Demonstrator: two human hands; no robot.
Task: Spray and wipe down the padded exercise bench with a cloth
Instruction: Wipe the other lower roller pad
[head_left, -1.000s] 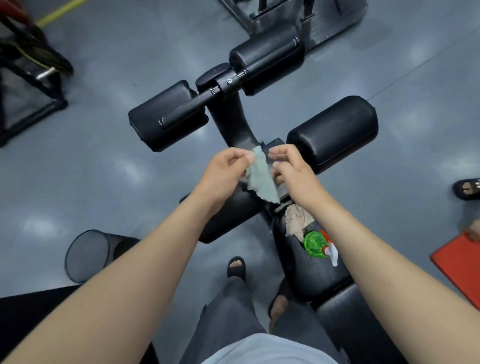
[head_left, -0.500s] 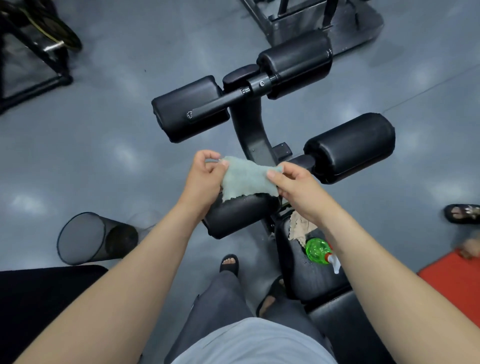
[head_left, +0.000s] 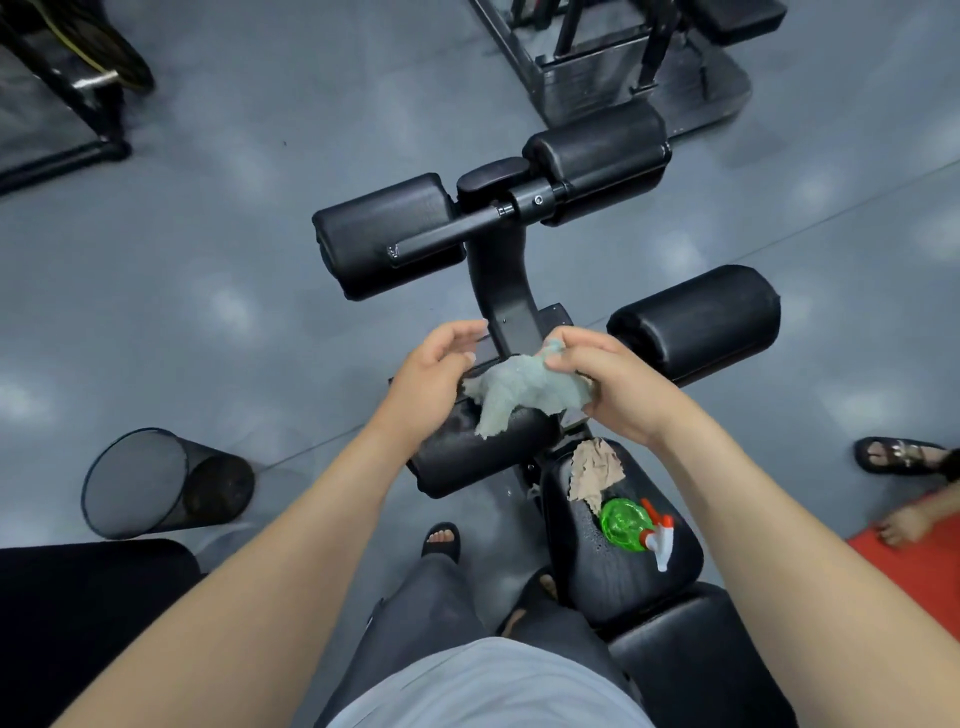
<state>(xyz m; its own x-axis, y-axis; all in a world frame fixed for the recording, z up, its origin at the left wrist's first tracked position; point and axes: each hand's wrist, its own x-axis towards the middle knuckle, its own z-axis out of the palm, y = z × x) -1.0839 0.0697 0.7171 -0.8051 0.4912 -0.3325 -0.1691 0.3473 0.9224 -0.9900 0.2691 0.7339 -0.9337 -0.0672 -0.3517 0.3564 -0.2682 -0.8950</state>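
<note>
Handling: green cloth (head_left: 519, 389) judged limp, light; grip a bunched fold.
Right hand (head_left: 618, 387): pinching cloth's top corner.
Left hand (head_left: 431, 379): fingers relaxed, beside cloth.

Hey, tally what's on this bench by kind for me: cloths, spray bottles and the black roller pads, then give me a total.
Cloths: 2, grey-green cloth in the right hand, tan cloth on the seat pad
Spray bottles: 1, green spray bottle on the seat pad
Roller pads: 4, far left roller, far right roller, near right roller, near left roller
Total: 7
</note>
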